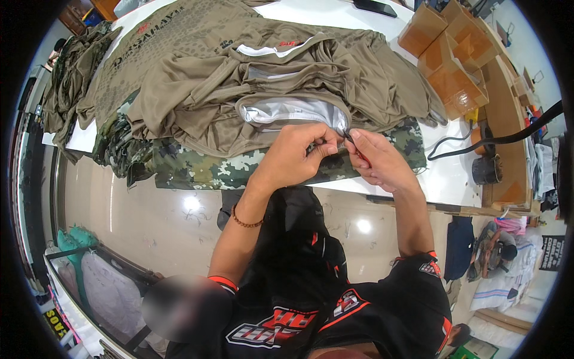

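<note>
Olive-brown garments [179, 96] with printing and white inner edges lie heaped over green camouflage fabric [197, 172] on a white table [449, 179]. At the near edge of the heap, my right hand [375, 157] is closed round a small red-and-black tool [362, 154], seemingly snips, whose tip is at the end of a white-lined opening [287, 111]. My left hand [299, 157], with a beaded bracelet on its wrist, is just left of the tool with thumb and fingertips pinched together at the garment's edge; what they hold is too small to make out.
Cardboard boxes [451, 78], a thick black cable [520, 134] and a dark cup-like container [485, 169] are on the table's right. A black phone [373, 8] lies at the back. A person [499, 251] crouches on the floor at right. A metal-framed rack with bundles [104, 281] stands lower left.
</note>
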### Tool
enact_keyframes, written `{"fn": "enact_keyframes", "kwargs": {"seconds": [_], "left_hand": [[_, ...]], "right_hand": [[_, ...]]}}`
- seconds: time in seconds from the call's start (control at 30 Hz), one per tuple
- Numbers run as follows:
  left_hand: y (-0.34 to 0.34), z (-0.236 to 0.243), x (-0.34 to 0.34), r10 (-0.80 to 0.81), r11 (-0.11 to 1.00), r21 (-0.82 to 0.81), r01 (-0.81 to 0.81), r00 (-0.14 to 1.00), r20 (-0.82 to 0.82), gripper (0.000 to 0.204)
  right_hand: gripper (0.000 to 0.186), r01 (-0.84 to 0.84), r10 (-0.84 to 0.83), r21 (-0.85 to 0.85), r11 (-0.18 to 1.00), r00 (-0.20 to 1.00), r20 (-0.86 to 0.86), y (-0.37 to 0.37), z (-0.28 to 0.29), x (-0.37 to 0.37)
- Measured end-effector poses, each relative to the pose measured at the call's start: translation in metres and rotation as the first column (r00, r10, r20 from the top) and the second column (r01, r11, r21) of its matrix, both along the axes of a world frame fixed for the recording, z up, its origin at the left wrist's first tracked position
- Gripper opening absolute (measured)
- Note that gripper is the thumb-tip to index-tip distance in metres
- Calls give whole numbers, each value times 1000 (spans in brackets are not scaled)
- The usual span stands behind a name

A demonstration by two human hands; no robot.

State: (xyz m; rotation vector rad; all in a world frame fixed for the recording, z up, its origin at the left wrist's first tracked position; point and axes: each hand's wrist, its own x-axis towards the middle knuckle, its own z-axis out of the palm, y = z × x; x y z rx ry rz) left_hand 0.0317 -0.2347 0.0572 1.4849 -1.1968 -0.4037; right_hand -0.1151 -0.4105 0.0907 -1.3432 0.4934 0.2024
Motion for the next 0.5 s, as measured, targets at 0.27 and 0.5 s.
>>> {"fn": "enact_keyframes", "kwargs": {"seconds": [0.27,0.5], "left_hand": [[141,20,0,26,995,100,-25,1000,-1,9],[213,26,21,889,450,-186,-873,418,189,28]], "right_hand": [[34,296,-226,-235,926,932,283,-1,-2,-13],[27,305,-128,-620,723,941,313,-8,-3,7]]}}
